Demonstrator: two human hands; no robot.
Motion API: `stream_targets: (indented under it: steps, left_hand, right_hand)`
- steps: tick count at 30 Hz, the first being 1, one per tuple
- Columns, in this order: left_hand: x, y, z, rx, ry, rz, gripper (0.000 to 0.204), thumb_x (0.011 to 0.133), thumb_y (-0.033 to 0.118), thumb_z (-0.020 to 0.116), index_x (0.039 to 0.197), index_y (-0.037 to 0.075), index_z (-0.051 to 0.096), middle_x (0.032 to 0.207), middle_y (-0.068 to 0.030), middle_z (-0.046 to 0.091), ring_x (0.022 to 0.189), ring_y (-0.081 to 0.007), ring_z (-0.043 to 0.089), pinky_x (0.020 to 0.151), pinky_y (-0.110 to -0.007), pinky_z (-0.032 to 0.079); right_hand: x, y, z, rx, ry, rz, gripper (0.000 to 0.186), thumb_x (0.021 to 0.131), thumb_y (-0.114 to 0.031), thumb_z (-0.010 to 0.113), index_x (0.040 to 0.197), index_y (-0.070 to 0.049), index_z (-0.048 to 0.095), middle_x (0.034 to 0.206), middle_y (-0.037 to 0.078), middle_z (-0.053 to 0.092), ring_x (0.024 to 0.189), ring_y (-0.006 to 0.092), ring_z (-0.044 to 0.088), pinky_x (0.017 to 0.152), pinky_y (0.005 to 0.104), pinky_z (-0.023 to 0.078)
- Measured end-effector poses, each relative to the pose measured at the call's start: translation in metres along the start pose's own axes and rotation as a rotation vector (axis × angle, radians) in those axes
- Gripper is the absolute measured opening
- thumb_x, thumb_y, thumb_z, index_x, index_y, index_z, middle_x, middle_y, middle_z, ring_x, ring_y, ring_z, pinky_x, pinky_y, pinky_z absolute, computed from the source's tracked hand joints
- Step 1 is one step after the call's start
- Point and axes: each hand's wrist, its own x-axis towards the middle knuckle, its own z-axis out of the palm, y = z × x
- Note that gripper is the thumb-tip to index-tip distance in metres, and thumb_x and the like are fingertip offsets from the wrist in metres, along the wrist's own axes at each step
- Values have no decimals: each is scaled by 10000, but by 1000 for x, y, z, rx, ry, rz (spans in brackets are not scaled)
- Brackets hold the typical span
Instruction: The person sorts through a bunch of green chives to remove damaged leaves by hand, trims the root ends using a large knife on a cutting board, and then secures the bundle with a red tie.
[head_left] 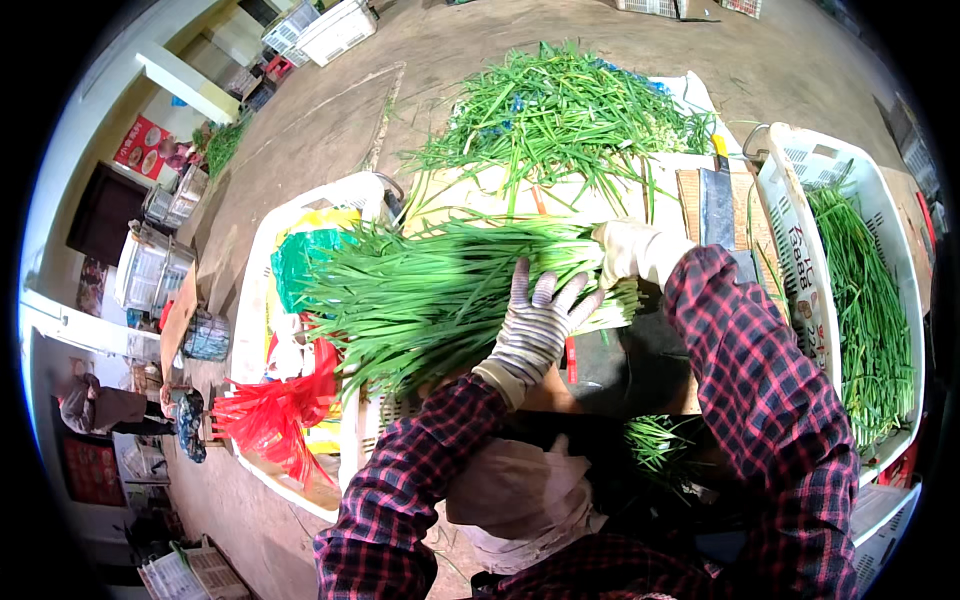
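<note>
A thick bunch of garlic chives (420,300) lies across the work surface in front of me, leaves to the left and pale stem ends to the right. My left hand (530,325), in a striped knit glove, rests on top of the bunch near the stems with its fingers spread. At the stem ends is my right hand (630,252), in a whitish glove, its fingers curled against the stems; the fingertips are partly hidden. Beyond the bunch, a big loose heap of chives (560,110) covers the far part of the surface.
Right of the surface lies a large knife (716,205) with a yellow handle. Past it stands a white crate (800,260) holding chives (860,310). On my left, a white crate (258,345) holds red plastic strips (285,405) and a green bag (298,268). A person (105,405) is far left.
</note>
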Motion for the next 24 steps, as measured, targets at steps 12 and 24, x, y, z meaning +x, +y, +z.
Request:
stream_targets:
  steps: [12,24]
  left_hand:
    - [-4,-1,7,77,-106,74,530,938,249,354,1446,401,329,1492,74,396,1222,-261,479,1122,-643,157]
    - [-2,-5,-9,-105,-153,104,440,949,224,378,1366,319,481,1473,-24,427,1215,-283,506,1071,-567,293]
  right_hand:
    - [-7,3,23,28,312,-95,323,668,-96,657,972,13,649,838,258,665,850,408,654,729,439,516]
    - [-12,-22,0,-134,131,-25,343,683,-132,696,990,18,670,902,239,683,906,389,668,764,420,538]
